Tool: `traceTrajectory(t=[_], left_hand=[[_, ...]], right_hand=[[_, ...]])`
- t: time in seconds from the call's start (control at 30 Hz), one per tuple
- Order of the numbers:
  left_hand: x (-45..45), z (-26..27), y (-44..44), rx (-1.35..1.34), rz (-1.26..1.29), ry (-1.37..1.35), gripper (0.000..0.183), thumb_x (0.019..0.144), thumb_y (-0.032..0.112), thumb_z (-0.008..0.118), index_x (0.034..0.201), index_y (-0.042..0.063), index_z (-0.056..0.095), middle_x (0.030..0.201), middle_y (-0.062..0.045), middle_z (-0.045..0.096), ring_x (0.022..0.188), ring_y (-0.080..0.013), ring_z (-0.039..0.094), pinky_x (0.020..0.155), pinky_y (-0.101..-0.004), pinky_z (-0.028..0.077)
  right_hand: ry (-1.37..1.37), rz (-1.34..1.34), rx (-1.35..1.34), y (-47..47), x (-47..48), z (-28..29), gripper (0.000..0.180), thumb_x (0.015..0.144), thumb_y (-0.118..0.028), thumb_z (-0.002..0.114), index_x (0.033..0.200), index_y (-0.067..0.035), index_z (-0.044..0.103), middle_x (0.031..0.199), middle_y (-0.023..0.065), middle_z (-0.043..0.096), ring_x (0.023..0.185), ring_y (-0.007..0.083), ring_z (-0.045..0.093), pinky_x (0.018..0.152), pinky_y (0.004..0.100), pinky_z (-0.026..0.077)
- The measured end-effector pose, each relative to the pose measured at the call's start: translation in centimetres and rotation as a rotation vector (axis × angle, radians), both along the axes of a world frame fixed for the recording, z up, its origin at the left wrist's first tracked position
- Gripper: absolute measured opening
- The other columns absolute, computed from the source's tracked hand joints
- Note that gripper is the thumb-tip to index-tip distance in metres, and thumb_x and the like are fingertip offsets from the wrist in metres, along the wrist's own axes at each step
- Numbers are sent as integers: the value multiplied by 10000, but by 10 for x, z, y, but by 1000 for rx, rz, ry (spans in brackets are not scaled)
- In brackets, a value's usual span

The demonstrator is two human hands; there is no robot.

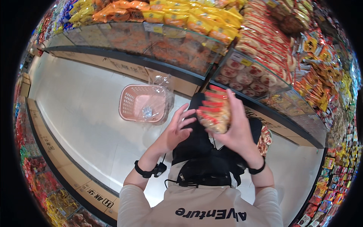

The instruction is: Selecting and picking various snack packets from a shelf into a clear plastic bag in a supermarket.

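My right hand [236,124] grips a stack of clear-wrapped snack packets [215,110] with red strips, above my lap. To the left of the stack, my left hand [181,127] hangs with fingers apart and nothing in it. The bin [252,75] just ahead holds round packets [263,42] with similar red strips, piled high behind a clear front panel. Beside my right leg, partly hidden by my arm, a container of red-and-cream packets [264,140] sits near the floor.
A pink plastic basket [122,106] stands on the tiled floor [85,93] to the left, with a clear plastic bag [161,99] draped over its right side. Yellow snack bags [198,20] fill the neighbouring bin. Low shelf bases [71,167] bound the aisle.
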State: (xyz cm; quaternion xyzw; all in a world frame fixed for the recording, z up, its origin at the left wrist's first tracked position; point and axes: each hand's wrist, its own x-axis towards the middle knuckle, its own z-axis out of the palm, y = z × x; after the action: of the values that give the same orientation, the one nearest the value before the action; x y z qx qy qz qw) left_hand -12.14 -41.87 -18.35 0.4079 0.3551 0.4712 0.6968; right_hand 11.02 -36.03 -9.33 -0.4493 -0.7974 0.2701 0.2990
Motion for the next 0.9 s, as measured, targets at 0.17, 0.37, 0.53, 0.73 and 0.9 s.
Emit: traceTrajectory(t=[0.17, 0.37, 0.53, 0.73, 0.9], left_hand=[[47, 32, -4, -237, -153, -530, 870, 1020, 702, 399, 1647, 148, 161, 1640, -116, 344, 1480, -281, 409, 1167, -498, 391], [78, 33, -11, -199, -176, -695, 771, 1048, 619, 424, 1613, 114, 281, 1598, -99, 430, 1454, -277, 450, 1212, -498, 359], [99, 37, -8, -162, -191, -615, 917, 940, 510, 720, 1602, 64, 268, 1567, -138, 455, 1439, -285, 471, 1200, -494, 394], [120, 70, 7, -148, -243, -473, 1080, 761, 224, 898, 1601, 34, 246, 1528, -154, 460, 1414, -283, 493, 1168, -458, 444], [123, 82, 26, -80, -249, -354, 1029, 731, 101, 850, 1585, 21, 282, 1516, -164, 466, 1389, -297, 516, 1169, -447, 443]], right_hand=[[-18, 87, 376, -20, -2, 8, 918, 631, -182, 871, 1431, 28, 472, 1414, 233, 542, 1292, 437, 557, 1031, 464, 527], [-135, 110, 718, -36, 39, 2, 653, 711, -167, 789, 1308, -14, 573, 1427, 179, 548, 1340, 413, 526, 1081, 517, 489], [304, 206, 230, -60, 66, 42, 535, 867, -159, 769, 1344, -30, 564, 1427, 177, 532, 1416, 438, 424, 1183, 524, 349], [629, 48, -116, -55, 101, 28, 239, 912, -81, 742, 1119, -24, 637, 1373, 146, 526, 1303, 272, 524, 1049, 361, 461], [864, -68, -516, -36, 111, 21, 846, 814, -196, 881, 1484, 38, 422, 1475, 165, 460, 1369, 241, 483, 1136, 364, 420]])
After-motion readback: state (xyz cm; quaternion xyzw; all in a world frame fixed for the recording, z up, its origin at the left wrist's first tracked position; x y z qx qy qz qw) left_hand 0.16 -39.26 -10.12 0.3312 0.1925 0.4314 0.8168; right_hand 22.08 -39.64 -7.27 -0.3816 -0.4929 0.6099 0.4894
